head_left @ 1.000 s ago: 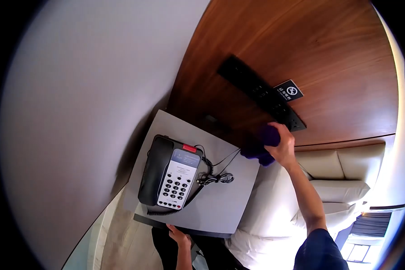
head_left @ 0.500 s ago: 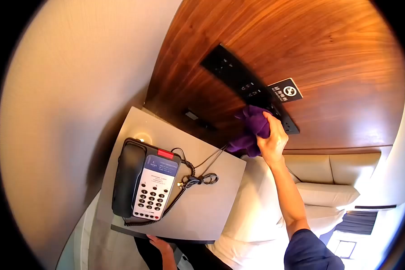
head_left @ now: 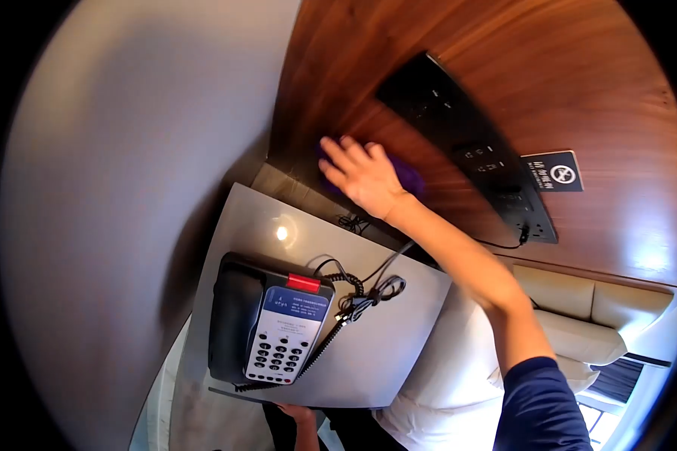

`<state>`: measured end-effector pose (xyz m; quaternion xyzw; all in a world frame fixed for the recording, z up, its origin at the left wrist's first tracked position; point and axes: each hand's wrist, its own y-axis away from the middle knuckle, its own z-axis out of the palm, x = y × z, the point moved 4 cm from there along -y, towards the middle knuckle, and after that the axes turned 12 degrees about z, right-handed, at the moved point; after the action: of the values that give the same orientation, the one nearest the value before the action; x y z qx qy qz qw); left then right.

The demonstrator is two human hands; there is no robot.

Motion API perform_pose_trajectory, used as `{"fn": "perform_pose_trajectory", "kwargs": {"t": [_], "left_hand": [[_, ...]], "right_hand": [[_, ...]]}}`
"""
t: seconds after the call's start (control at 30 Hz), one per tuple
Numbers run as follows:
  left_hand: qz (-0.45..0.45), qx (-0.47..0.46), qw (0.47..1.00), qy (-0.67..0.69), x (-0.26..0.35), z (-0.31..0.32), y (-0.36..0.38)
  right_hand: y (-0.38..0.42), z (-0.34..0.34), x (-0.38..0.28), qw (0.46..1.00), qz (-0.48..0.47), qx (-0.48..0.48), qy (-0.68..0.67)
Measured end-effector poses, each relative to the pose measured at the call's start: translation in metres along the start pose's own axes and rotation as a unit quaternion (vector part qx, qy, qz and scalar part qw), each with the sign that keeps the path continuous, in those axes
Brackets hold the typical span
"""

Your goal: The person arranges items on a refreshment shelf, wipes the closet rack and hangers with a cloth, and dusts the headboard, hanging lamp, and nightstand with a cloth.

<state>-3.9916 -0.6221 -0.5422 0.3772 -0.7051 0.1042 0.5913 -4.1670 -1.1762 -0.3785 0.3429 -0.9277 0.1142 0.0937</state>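
Observation:
My right hand [head_left: 362, 174] presses a purple cloth [head_left: 408, 177] against the wood panel [head_left: 519, 90], its fingers spread over the cloth. It is above the back edge of the grey nightstand [head_left: 384, 361], left of the black socket strip [head_left: 470, 143]. At the nightstand's front edge is my left hand [head_left: 297, 413], only partly in view, its fingers hidden by the edge. A black desk phone [head_left: 278, 323] with a white keypad face rests on the nightstand, beside a bundled black cable [head_left: 368, 301].
A no-smoking sign [head_left: 555, 172] is mounted beside the socket strip. To the right are a bed [head_left: 451, 361] with white bedding and a beige padded headboard [head_left: 560, 292]. A pale wall [head_left: 128, 188] stands at the left. A gap with cables lies behind the nightstand.
My right hand and the cloth have moved left from the lower end of the socket strip to the panel behind the nightstand. Its fingers have spread. The nightstand appears shifted from the panel.

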Motion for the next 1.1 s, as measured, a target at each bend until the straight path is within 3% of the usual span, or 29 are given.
{"fn": "perform_pose_trajectory", "kwargs": {"t": [0.07,0.1,0.13,0.2,0.27,0.33,0.37,0.4,0.43,0.47,0.53,0.6,0.63,0.67,0.77,0.87,0.9,0.93,1.0,1.1], "left_hand": [[0.063,-0.022,0.991,-0.118,-0.001,-0.004,0.000],[0.096,-0.031,0.978,-0.182,-0.002,-0.010,0.001],[0.158,-0.057,0.949,-0.268,0.001,-0.011,0.000],[0.270,-0.095,0.856,-0.431,0.002,-0.007,0.009],[0.250,-0.096,0.884,-0.384,0.005,-0.004,0.006],[0.187,-0.083,0.937,-0.284,0.011,0.005,0.004],[0.169,-0.081,0.949,-0.256,0.013,0.007,0.004],[0.156,-0.083,0.955,-0.239,0.018,0.010,0.003],[0.143,-0.083,0.961,-0.220,0.023,0.013,0.002],[0.133,-0.084,0.964,-0.215,0.027,0.015,0.001],[0.118,-0.085,0.968,-0.206,0.031,0.017,0.001],[0.105,-0.090,0.969,-0.203,0.033,0.018,0.000],[0.097,-0.090,0.971,-0.200,0.035,0.018,-0.003],[0.094,-0.092,0.971,-0.200,0.035,0.017,-0.006],[0.078,-0.088,0.975,-0.191,0.035,0.013,-0.006],[0.079,-0.088,0.977,-0.176,0.041,0.017,-0.002],[0.082,-0.088,0.977,-0.173,0.041,0.018,-0.004],[0.086,-0.086,0.978,-0.166,0.042,0.021,-0.006],[0.092,-0.088,0.979,-0.156,0.045,0.025,-0.006],[0.105,-0.089,0.982,-0.130,0.050,0.023,-0.017]], "right_hand": [[0.046,0.053,-0.007,0.977,-0.124,-0.140,0.102],[0.087,0.077,-0.004,0.902,-0.194,-0.329,0.201],[0.132,0.097,0.003,0.878,-0.183,-0.373,0.237],[0.183,0.108,0.019,0.822,-0.122,-0.525,0.182],[0.186,0.112,0.022,0.733,0.011,-0.671,0.110],[0.123,0.108,0.009,0.793,0.006,-0.609,0.023],[0.082,0.106,-0.006,0.850,0.015,-0.526,0.020],[0.036,0.086,-0.017,0.949,0.057,-0.310,-0.027],[-0.002,0.083,-0.026,0.981,0.047,-0.144,-0.118],[-0.039,0.078,-0.035,0.995,0.008,0.004,-0.103],[-0.072,0.128,-0.059,0.997,-0.058,0.027,0.040],[-0.055,0.205,-0.073,0.975,-0.173,-0.114,0.086],[-0.023,0.250,-0.080,0.932,-0.185,-0.275,0.147],[0.012,0.281,-0.083,0.853,-0.189,-0.450,0.186],[0.080,0.285,-0.061,0.846,-0.174,-0.481,0.147],[0.052,0.222,-0.049,0.906,-0.090,-0.413,0.038],[0.024,0.169,-0.048,0.952,-0.059,-0.299,-0.025],[0.007,0.139,-0.043,0.991,0.032,-0.114,-0.068],[-0.029,0.057,-0.029,0.992,0.087,0.059,-0.072],[-0.045,-0.045,0.001,0.968,0.135,0.196,-0.082]]}}
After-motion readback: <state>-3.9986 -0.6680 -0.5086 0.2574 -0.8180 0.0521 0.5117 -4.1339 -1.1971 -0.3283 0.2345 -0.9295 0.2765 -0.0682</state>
